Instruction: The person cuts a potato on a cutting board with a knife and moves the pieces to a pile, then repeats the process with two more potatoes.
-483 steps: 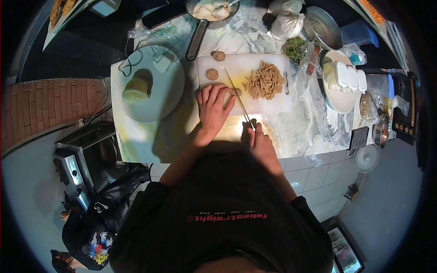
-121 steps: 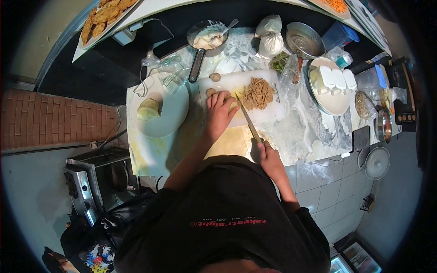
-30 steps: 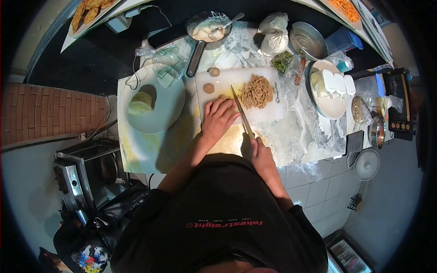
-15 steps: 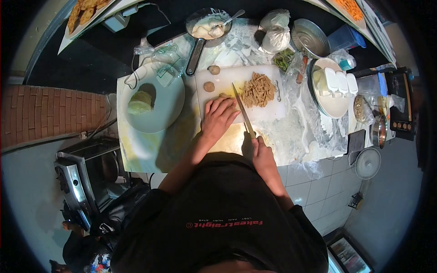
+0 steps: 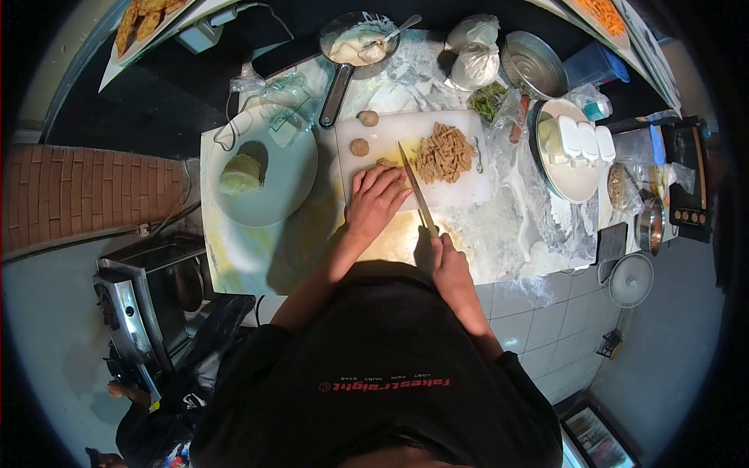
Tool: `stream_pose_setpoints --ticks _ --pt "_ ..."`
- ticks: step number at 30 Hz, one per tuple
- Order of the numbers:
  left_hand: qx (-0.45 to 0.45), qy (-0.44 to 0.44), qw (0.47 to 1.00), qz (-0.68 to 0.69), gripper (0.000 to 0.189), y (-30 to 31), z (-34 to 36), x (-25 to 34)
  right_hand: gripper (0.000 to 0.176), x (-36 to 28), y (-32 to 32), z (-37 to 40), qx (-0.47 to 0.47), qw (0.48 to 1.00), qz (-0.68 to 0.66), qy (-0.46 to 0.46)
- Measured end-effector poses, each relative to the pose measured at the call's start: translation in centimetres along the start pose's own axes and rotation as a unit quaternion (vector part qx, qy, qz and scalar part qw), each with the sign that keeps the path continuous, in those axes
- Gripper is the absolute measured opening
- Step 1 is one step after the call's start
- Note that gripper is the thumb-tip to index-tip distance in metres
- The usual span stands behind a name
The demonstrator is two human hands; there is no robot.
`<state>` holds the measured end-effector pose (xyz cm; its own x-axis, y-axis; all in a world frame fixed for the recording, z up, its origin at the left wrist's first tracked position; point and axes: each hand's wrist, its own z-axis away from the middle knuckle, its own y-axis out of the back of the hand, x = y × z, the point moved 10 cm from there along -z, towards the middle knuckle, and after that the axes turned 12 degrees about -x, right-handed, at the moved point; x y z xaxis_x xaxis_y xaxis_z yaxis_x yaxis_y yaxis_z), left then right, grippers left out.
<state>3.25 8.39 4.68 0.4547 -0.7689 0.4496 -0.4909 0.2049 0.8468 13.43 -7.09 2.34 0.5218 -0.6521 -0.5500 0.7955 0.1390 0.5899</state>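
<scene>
While the right hand [image 5: 448,261] held the knife [image 5: 413,177] by its handle, grip closed around it, the left hand [image 5: 376,201] lay on the near left part of the cutting board [image 5: 466,192], its fingers bent over a brown piece [image 5: 383,162] that they mostly hid. Whether the left grip was closed around that piece or only resting on top could not be told. The blade slanted far and slightly left, its tip near the left edge of a pile of brown strips [image 5: 445,154] and its middle just beside the left fingertips.

With so little room there, good cutting seemed to call for tucked fingertips, knuckles guiding the blade, the piece pressed flat, and even strokes for slices of 1 thickness. The pile sat close enough that strips could catch under the knife, so a bare lane of board looked worth keeping. At the far left of the board lay 2 round lumps [image 5: 359,147], clear of the blade. Left of the board, a plate [image 5: 292,183] on the tabletop [image 5: 499,248] carried a pale green wedge [image 5: 240,175].
</scene>
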Motion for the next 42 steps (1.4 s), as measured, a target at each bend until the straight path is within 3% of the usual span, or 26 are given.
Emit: stream_pose_setpoints --ticks 9,20,30,42 --pt "0.006 -0.001 1.000 0.004 0.026 0.2 -0.2 0.1 0.045 0.9 -0.5 -1.6 -0.025 0.999 -0.024 0.003" --pt "0.007 0.004 1.000 -0.004 0.028 0.2 0.1 0.1 0.043 0.1 0.7 -2.2 0.015 0.998 0.051 -0.025" --pt "0.015 0.018 1.000 -0.001 0.029 0.7 -0.7 0.4 0.043 0.2 1.4 -0.7 0.025 1.000 0.011 0.003" --pt "0.020 0.004 1.000 0.002 0.011 0.3 -2.9 0.5 0.039 1.4 2.1 0.2 0.053 0.999 -0.004 0.008"
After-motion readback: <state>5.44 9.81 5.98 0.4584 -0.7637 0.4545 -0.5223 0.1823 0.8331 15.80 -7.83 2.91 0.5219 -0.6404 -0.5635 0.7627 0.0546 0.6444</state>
